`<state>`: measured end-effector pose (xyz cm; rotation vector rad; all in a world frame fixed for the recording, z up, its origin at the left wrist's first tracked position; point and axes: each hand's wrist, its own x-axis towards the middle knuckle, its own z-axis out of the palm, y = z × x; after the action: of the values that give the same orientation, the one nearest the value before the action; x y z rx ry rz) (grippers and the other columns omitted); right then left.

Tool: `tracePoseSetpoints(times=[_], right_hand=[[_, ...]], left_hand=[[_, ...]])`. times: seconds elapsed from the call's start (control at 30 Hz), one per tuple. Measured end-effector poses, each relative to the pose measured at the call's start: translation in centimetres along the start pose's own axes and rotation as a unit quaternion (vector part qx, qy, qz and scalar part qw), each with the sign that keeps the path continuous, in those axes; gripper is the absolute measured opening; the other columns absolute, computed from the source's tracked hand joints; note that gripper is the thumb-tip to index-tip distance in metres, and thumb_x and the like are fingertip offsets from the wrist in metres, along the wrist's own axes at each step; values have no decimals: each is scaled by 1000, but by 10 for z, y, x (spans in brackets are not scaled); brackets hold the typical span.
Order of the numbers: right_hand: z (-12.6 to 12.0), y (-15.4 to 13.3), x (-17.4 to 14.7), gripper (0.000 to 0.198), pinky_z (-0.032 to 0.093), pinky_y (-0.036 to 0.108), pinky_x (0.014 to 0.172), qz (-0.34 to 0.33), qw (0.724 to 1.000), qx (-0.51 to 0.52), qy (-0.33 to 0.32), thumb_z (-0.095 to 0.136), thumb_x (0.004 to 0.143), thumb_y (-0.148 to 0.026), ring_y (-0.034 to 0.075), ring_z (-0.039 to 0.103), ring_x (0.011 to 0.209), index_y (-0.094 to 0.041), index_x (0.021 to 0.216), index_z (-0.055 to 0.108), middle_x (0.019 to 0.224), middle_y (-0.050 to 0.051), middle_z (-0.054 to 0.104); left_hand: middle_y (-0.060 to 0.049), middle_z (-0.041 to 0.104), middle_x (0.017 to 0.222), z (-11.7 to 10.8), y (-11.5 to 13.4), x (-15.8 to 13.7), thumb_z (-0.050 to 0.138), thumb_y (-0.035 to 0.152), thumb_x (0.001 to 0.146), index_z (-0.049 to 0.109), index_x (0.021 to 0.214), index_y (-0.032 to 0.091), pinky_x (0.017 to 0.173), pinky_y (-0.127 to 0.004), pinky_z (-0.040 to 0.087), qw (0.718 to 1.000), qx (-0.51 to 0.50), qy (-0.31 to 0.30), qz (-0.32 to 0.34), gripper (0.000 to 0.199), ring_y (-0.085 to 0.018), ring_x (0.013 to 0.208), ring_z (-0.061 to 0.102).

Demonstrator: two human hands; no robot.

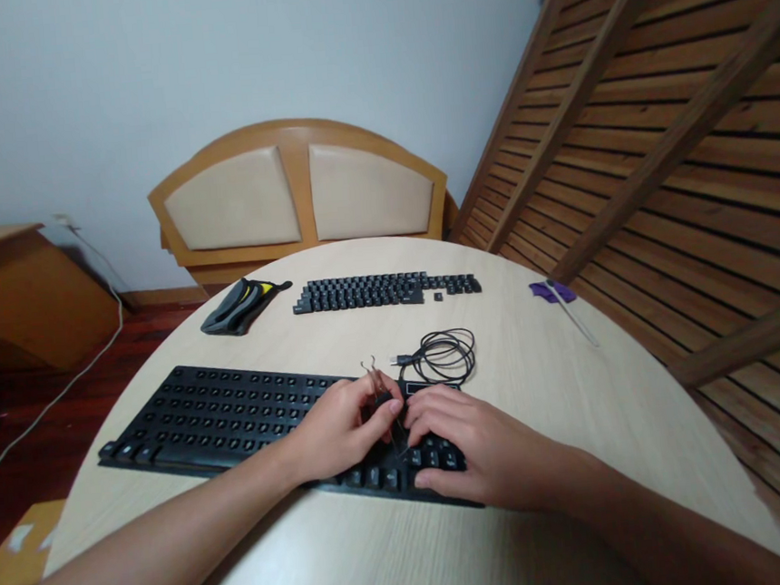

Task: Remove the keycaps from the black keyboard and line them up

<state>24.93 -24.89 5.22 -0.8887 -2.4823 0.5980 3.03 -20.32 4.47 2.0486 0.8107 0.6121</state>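
Left grip (337,429) over table (541,388) — wall (239,51) beyond

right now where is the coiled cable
In the head view, the coiled cable lies right of centre on the table, just beyond the keyboard and the right hand.

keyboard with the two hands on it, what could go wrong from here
The wire tool in the left hand could slip and scratch the keyboard. The right hand is close to the coiled cable and might snag it. The detached keycaps sit loose in rows on the table, so a bump could scatter them.
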Motion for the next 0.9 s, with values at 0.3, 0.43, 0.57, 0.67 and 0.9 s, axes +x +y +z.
tracePoseSetpoints(times=[0.3, 0.43, 0.57, 0.67, 0.9], right_hand=[[3, -6, -2, 18, 48, 37, 89, 33, 999, -36, 11, 67, 86, -28, 22, 58, 98, -17, 101, 68, 98, 7, 68], [9, -9, -4, 20, 49, 38, 87, 59, 997, -45, 30, 70, 84, -28, 23, 58, 97, -17, 101, 72, 99, 7, 69], [13, -10, -5, 17, 50, 39, 84, 78, 995, -48, 42, 70, 84, -27, 24, 59, 94, -19, 99, 74, 96, 7, 70], [15, -9, -5, 15, 50, 39, 83, 82, 994, -51, 47, 70, 85, -26, 23, 60, 92, -19, 97, 75, 95, 6, 70], [19, -6, -5, 13, 51, 37, 80, 62, 994, -62, 72, 67, 85, -25, 22, 61, 87, -18, 93, 74, 90, 6, 71]], left_hand=[[2, 61, 61, -1, 1, 0, 44, 33, 97, 54, 88, 17, 55, -23, 45, 1000, 2, -3, 9, 21, -13, 55, 59], [0, 64, 58, -2, 7, -3, 44, 32, 95, 60, 85, 17, 55, -25, 44, 991, 124, -20, 32, 24, -14, 51, 60], [-2, 64, 59, -1, 15, -6, 41, 33, 96, 63, 79, 17, 54, -27, 40, 961, 273, -13, 35, 33, -16, 52, 60], [-5, 67, 63, 3, 17, -7, 35, 34, 100, 64, 73, 17, 54, -28, 39, 949, 313, -19, 11, 43, -18, 54, 62], [-4, 62, 56, 15, 14, -9, 30, 39, 102, 63, 67, 17, 53, -27, 39, 958, 281, 15, -57, 53, -17, 51, 58]])
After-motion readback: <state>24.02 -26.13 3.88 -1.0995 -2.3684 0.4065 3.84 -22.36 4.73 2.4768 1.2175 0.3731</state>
